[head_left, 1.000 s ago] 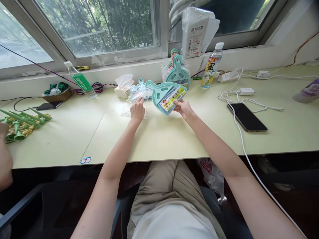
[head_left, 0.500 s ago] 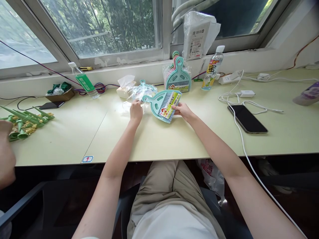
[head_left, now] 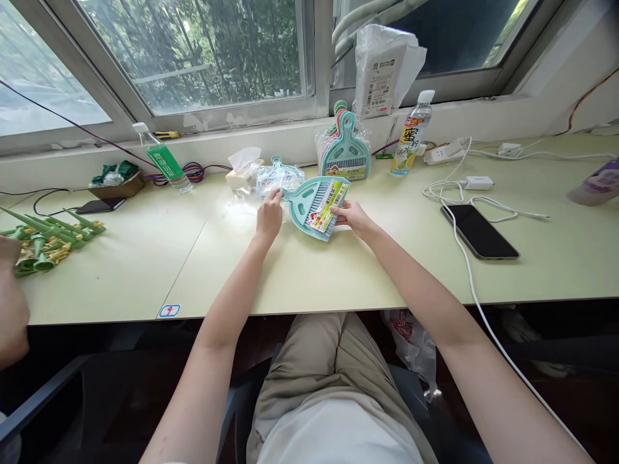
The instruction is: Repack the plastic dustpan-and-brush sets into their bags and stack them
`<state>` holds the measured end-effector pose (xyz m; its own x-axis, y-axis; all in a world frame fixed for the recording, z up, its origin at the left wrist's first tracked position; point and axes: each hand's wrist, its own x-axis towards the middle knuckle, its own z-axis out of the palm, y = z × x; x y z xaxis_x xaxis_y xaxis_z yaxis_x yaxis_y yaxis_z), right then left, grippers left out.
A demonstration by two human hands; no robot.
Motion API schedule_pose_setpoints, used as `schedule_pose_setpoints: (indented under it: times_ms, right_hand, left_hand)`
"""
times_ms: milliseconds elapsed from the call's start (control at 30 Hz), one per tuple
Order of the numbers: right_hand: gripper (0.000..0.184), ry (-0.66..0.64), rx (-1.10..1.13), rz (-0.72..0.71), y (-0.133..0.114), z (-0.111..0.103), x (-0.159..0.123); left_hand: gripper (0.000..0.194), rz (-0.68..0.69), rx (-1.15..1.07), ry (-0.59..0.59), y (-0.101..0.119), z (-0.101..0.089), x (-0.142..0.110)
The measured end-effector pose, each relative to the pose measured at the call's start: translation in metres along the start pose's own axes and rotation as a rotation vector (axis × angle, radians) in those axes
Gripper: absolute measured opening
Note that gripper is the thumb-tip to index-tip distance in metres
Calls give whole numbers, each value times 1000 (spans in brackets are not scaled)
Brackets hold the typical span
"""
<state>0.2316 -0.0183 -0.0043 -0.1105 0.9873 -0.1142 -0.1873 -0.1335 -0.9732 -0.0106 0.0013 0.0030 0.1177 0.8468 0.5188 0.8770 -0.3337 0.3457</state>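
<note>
A mint-green dustpan-and-brush set [head_left: 302, 207] with a yellow printed label is held up over the table, handle to the left. My left hand [head_left: 269, 220] pinches the end of its handle. On the other side, my right hand [head_left: 356, 218] grips the bristle edge by the label, thumb on the front. Just behind the held set lies another dustpan set [head_left: 279, 175] in crinkled clear plastic. Several more sets [head_left: 345, 151] stand stacked against the wall, also wrapped in clear plastic.
A tissue pack [head_left: 244, 164] and a green-labelled bottle [head_left: 166, 158] sit left; a drink bottle [head_left: 412, 135], phone [head_left: 480, 231] and white cables lie right. At far left, another person's hand [head_left: 10, 303] is near green plastic parts [head_left: 51, 238].
My left hand has come away from the clear plastic wrap and moved right onto the handle. The held dustpan set has shifted slightly left and down.
</note>
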Motion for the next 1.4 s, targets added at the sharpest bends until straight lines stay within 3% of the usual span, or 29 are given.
schedule_pose_setpoints:
  times_ms: [133, 367, 567, 700, 1033, 1267, 1400]
  right_hand:
    - [6, -24, -23, 19, 3, 5, -2]
    - [5, 53, 43, -2, 3, 7, -2]
    - [10, 140, 79, -27, -1, 5, -2]
    - [8, 157, 68, -35, 0, 3, -2]
    - [7, -5, 81, -23, 6, 9, -3]
    - [16, 45, 120, -118, 11, 12, -1]
    - [14, 67, 139, -148, 10, 11, -1]
  left_hand:
    - [59, 97, -71, -30, -1, 5, 0]
    - [52, 246, -189, 28, 1, 7, 1]
    - [43, 191, -236, 142, 2, 0, 5]
    - [42, 196, -244, 130, -3, 2, 5]
    - [31, 344, -296, 92, 10, 9, -1]
    - [30, 157, -279, 179, 23, -8, -9]
    - [39, -37, -162, 489, 24, -11, -8]
